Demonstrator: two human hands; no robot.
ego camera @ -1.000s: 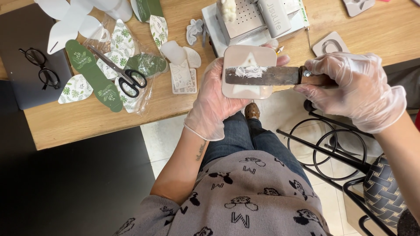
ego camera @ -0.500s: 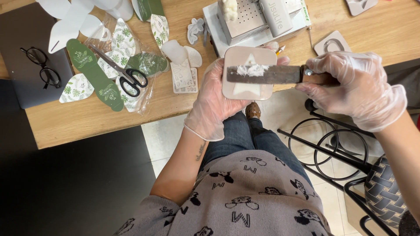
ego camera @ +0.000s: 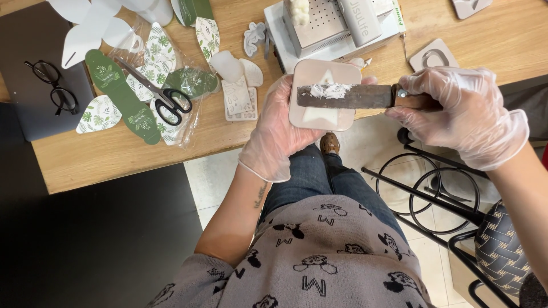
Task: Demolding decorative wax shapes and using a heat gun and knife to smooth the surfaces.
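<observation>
Spreading white paste across rounded-square mould, flat rusty spatula.

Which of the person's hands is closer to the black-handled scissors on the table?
Left. The left hand holds the square mould just right of the scissors; the right hand grips the knife handle, farther off.

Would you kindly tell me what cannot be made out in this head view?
- Left hand: its palm and fingertips are hidden behind the square mould.
- Knife: the handle is mostly covered by the right hand.
- Mould's underside: faces away.
- Metal box: cut off by the top edge.
- Basket: cut by the right edge.
</observation>
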